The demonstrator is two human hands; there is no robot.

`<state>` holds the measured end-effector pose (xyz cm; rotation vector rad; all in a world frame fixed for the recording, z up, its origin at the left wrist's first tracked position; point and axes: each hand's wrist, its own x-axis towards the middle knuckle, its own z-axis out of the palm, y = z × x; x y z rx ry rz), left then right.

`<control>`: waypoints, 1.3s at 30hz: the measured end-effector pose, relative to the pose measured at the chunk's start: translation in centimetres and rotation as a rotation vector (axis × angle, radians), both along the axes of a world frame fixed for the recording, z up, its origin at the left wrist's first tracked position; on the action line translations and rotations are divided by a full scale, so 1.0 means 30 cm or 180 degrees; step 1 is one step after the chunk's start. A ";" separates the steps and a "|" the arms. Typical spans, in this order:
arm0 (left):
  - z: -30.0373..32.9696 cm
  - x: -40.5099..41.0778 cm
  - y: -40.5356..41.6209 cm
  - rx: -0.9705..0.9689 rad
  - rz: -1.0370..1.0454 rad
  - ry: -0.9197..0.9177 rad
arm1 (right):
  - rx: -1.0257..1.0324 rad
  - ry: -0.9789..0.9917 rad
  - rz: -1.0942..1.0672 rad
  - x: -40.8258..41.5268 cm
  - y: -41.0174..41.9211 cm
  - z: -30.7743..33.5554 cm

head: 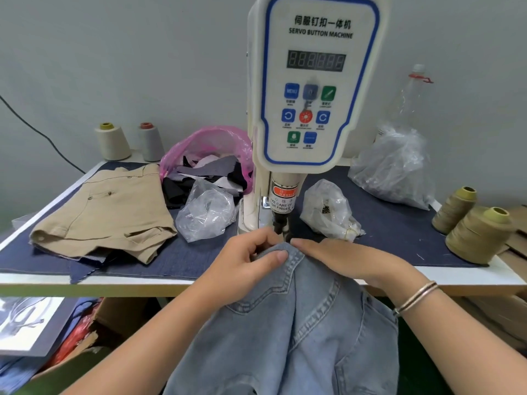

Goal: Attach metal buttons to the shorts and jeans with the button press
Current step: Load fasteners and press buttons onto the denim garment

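Note:
Light blue jeans (299, 323) hang over the table's front edge, with the waistband corner lifted up to the punch of the white servo button machine (310, 89). My left hand (245, 263) pinches the waistband corner between thumb and fingers. My right hand (342, 260) lies flat on the fabric just right of the punch, fingers straight. The die under the punch is hidden by my hands. Khaki shorts (108, 215) lie folded at the left of the table. A clear bag with small metal parts (328, 209) sits right of the machine.
The table (85, 280) carries a dark denim cloth. A pink bag of fabric scraps (208, 163), a crumpled clear bag (205, 212) and another clear bag (393, 166) stand near the machine. Thread cones stand at back left (112, 142) and at right (479, 235). Boxes sit under the table.

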<state>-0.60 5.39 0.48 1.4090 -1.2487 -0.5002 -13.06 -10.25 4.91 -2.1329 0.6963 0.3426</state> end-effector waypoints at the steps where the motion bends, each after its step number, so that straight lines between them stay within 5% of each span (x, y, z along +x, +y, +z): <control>1: -0.008 0.004 0.006 0.0126 -0.0166 0.0271 | 0.0366 -0.0309 -0.0018 -0.008 0.000 0.006; 5: -0.016 0.013 0.033 0.0763 -0.0867 0.1637 | 0.1109 -0.1342 0.0496 -0.048 0.015 0.020; 10: -0.009 -0.008 -0.002 0.1468 -0.0761 0.0913 | 0.0704 -0.2130 0.1119 -0.075 0.024 0.073; 15: -0.076 -0.003 -0.008 0.1804 -0.0917 0.1377 | -0.0021 -0.2378 0.1381 -0.092 0.005 0.108; 18: -0.078 0.024 0.039 0.1857 -0.1290 0.1742 | -0.0519 -0.2529 0.1193 -0.106 -0.025 0.098; 23: -0.029 0.065 0.056 0.1566 -0.1293 0.1464 | -0.0665 -0.2769 0.0483 -0.117 -0.063 0.065; 26: 0.001 0.083 0.060 0.1320 -0.0984 0.1559 | -0.0349 -0.2513 0.0269 -0.138 -0.084 0.071; 29: 0.049 0.095 0.061 0.1012 -0.0861 0.1285 | 0.0404 -0.1074 0.0571 -0.119 -0.104 0.089; 32: 0.077 0.095 0.045 0.0853 -0.0926 0.1071 | 0.0475 0.0104 0.0389 -0.033 -0.078 0.035; 39: 0.089 0.145 0.031 0.0705 -0.1050 0.0876 | 0.1908 -0.0236 0.0521 -0.010 -0.038 -0.060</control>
